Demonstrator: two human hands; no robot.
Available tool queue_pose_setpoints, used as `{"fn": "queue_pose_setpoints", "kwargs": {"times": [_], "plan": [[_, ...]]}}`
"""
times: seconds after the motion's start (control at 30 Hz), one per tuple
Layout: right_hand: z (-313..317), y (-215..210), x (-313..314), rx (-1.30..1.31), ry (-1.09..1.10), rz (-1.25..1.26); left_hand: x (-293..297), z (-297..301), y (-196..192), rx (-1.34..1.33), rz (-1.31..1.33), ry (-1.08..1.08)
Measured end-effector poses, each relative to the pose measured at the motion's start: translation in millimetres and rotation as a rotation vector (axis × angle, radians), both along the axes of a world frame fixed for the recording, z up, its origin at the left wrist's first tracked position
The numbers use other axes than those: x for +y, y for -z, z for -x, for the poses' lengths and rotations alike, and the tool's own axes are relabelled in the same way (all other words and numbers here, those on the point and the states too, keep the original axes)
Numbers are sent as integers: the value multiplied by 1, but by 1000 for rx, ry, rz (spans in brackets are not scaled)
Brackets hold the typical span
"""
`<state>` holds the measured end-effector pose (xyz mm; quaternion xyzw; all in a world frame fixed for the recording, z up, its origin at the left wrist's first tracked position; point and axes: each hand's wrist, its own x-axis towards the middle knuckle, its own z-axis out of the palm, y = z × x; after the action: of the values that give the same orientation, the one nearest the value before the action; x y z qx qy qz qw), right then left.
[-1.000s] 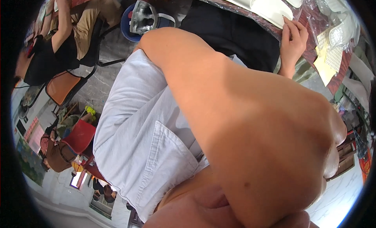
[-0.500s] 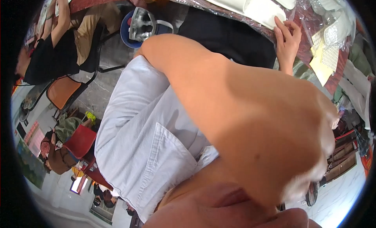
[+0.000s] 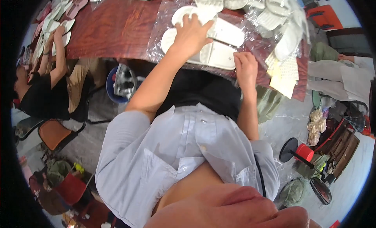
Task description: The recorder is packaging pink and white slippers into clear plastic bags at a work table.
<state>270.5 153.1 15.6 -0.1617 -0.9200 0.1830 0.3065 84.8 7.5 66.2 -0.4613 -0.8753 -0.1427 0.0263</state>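
Note:
A pair of white slippers lies side by side on clear plastic at the table's near edge, the near slipper [image 3: 222, 57] closer to me and the far slipper [image 3: 230, 32] behind it. My left hand [image 3: 191, 38] is over the pair, fingers spread across the strap area and partly hiding it. At the heel end of the near slipper is my right hand [image 3: 246, 67], its fingers loosely bent with the tips by the slipper's edge. A clear plastic bag [image 3: 156, 45] spreads under and around the pair.
More white slippers [image 3: 279, 4] are heaped in clear plastic at the far right. Yellow label sheets [image 3: 282, 81] overhang the right table edge. A blue bucket [image 3: 112, 89] holding a silvery bag stands below the table. At the left, a person in black [image 3: 47, 89] handles slippers.
My left arm, raised across the view before, has come down onto the slippers. My right hand stays by the near slipper's heel, its fingers now closer together. The view has shifted, showing more of the table.

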Motion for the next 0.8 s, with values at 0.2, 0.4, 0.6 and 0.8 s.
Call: {"fn": "queue_pose_setpoints", "kwargs": {"times": [0.2, 0.4, 0.6, 0.8], "plan": [[16, 18, 16, -45, 159, -202, 23, -3, 22, -131, -53, -175], [11, 38, 17, -45, 223, -205, 40, 2, 44, -298, -98, -317], [-1, 45, 21, -62, 258, -319, 31, -13, 31, -242, -214, -281], [0, 38, 20, -96, 260, -291, 34, -14, 33, -229, -248, -256]]}}
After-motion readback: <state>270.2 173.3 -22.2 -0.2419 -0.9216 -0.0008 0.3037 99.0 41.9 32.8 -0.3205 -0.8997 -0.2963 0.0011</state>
